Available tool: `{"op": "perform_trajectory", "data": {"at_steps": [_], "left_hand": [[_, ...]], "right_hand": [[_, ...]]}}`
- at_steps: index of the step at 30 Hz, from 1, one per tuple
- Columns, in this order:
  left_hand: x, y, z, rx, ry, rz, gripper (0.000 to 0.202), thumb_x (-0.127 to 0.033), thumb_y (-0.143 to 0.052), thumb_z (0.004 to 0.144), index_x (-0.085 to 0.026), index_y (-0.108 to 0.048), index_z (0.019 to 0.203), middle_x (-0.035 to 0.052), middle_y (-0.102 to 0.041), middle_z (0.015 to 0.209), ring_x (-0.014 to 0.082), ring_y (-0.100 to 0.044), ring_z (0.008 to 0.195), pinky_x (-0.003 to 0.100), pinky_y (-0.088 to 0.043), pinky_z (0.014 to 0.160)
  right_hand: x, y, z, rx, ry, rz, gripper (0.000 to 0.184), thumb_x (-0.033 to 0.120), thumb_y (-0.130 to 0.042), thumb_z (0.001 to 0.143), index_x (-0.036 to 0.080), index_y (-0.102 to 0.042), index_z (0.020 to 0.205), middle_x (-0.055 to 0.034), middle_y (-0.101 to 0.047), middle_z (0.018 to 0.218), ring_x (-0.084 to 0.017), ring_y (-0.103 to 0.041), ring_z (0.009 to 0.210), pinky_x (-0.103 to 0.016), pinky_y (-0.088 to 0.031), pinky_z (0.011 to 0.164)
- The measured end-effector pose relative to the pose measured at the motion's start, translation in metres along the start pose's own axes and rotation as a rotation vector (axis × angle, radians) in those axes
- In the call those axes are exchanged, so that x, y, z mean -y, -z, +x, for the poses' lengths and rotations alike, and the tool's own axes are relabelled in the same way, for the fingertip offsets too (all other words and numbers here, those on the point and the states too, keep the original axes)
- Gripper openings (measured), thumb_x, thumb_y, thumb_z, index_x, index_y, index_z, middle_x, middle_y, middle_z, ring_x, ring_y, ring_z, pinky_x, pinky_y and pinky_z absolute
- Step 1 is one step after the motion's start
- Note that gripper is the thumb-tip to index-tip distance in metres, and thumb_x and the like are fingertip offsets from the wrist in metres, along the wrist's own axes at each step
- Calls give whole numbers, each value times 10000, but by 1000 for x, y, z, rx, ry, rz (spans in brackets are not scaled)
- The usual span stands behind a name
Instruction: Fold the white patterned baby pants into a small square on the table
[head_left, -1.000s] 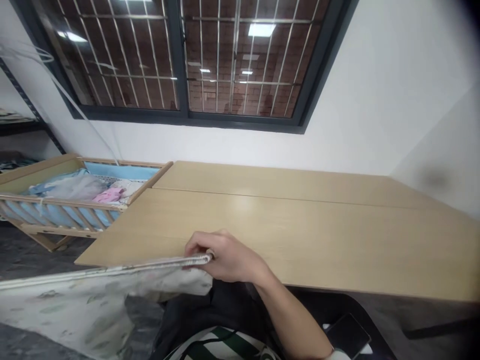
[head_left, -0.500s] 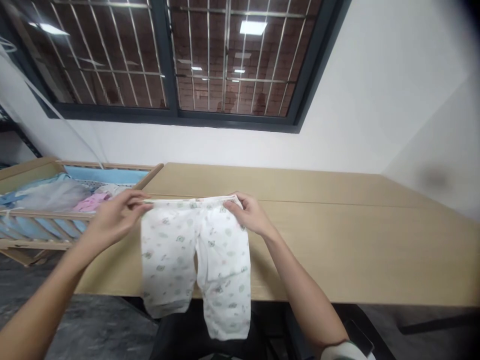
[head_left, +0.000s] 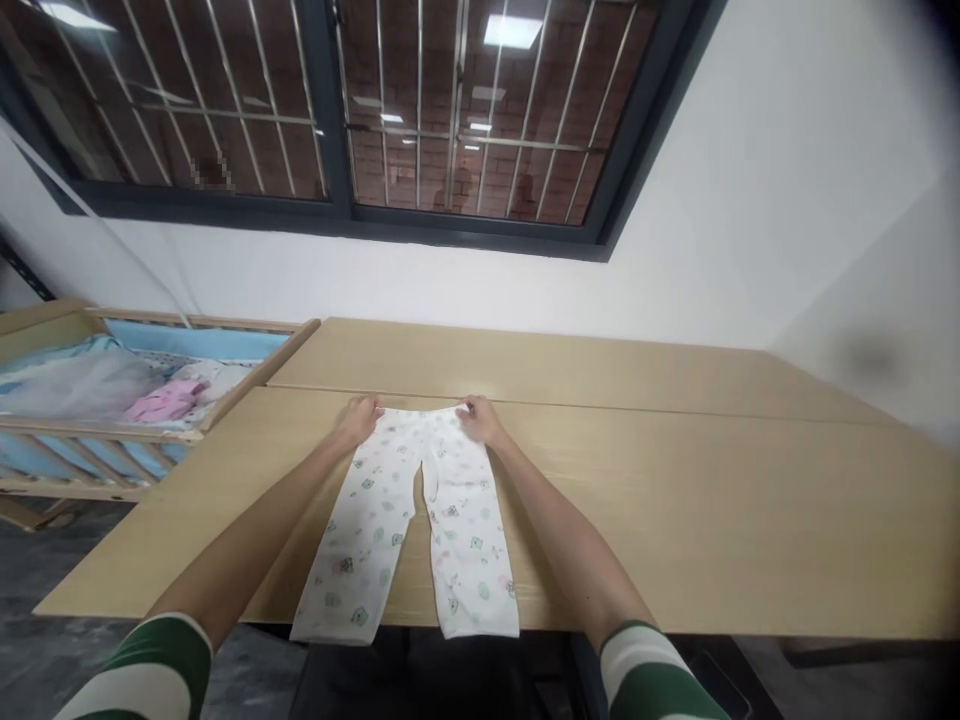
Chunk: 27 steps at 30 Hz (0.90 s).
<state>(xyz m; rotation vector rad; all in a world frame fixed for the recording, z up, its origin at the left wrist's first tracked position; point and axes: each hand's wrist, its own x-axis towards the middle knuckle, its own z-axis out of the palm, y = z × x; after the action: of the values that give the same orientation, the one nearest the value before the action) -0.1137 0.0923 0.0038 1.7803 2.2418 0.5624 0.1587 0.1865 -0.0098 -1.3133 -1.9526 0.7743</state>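
Crib (head_left: 259, 375), wooden, blue-lined; inside it I log a pink cloth (head_left: 166, 400) and a sheer pale cloth (head_left: 94, 383). Behind the crib: white wall (head_left: 255, 275); slim white pole (head_left: 90, 215), slanting down to its back rail (head_left: 225, 324). Above and right of the crib: dark-framed window (head_left: 330, 120), metal bars (head_left: 457, 90). Under the crib: grey floor (head_left: 75, 580). Far right of the crib: dark shape (head_left: 724, 670), too dim for me to identify.

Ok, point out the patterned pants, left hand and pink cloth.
Patterned pants (head_left: 468, 528): head view, leg on the picture's right.
Left hand (head_left: 358, 422): head view, back of the hand.
Pink cloth (head_left: 165, 402): head view, its crumpled middle.
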Motion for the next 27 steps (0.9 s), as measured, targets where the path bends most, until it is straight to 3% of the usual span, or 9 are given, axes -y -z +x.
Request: {"op": "perform_trajectory", "data": {"at_steps": [5, 10, 13, 15, 17, 20, 24, 27], "left_hand": [[-11, -4, 6, -5, 21, 19, 217, -249, -479, 988, -181, -610, 1147, 140, -677, 1207, 259, -575, 1180, 322, -436, 912], [-48, 12, -17, -72, -56, 33, 316, -230, -457, 988, -129, -556, 1270, 209, -589, 1338, 317, -497, 1307, 402, -385, 1064], [-82, 15, -61, -35, -178, 8, 302, -308, -468, 1001, -178, -565, 1255, 143, -646, 1267, 281, -569, 1229, 373, -423, 1026], [-107, 11, -104, 82, -292, -37, 261, -418, -479, 1001, -243, -607, 1146, 46, -727, 1002, 225, -673, 949, 329, -490, 838], [-130, 2, -150, 292, -439, -116, 319, -498, -445, 997, -238, -630, 1010, 39, -718, 802, 246, -680, 808, 356, -478, 714], [-160, -20, -207, 400, -484, -133, 410, -579, -453, 963, -228, -651, 890, 90, -721, 798, 295, -690, 801, 415, -475, 716], [-185, -48, -238, 480, -406, -46, 543, -677, -459, 909, -193, -699, 963, 178, -732, 916, 383, -698, 883, 508, -497, 785], [-192, -56, -241, 456, -394, 37, 507, -571, -450, 938, -144, -704, 1039, 197, -734, 981, 389, -700, 928, 501, -520, 797]], "right_hand": [[-12, -7, 14, -7, -48, -15, 96, 215, -635, 764, 165, -661, 841, -16, -600, 764, -173, -534, 813, -269, -419, 755], [-23, -6, 17, -14, -55, 39, 145, 240, -635, 777, 163, -638, 900, 1, -598, 744, -155, -528, 750, -258, -416, 715], [-29, -4, 20, -20, -64, 99, 238, 289, -618, 811, 155, -598, 1006, 9, -604, 744, -147, -542, 703, -251, -427, 674], [-33, -2, 21, -17, -66, 130, 263, 308, -616, 819, 154, -580, 1029, 8, -613, 746, -145, -557, 693, -248, -435, 662], [-35, -1, 21, -9, -61, 149, 254, 318, -631, 812, 158, -581, 1003, 3, -623, 748, -146, -569, 699, -248, -440, 661], [-38, 1, 20, -6, -48, 159, 229, 326, -646, 807, 164, -589, 959, -1, -628, 740, -147, -578, 705, -251, -445, 670], [-40, 1, 15, -23, -31, 154, 175, 302, -632, 808, 177, -589, 922, 13, -609, 712, -143, -571, 679, -258, -447, 675], [-40, 1, 14, -37, -20, 147, 140, 295, -632, 794, 193, -578, 874, 23, -601, 703, -143, -568, 663, -262, -450, 680]]}}
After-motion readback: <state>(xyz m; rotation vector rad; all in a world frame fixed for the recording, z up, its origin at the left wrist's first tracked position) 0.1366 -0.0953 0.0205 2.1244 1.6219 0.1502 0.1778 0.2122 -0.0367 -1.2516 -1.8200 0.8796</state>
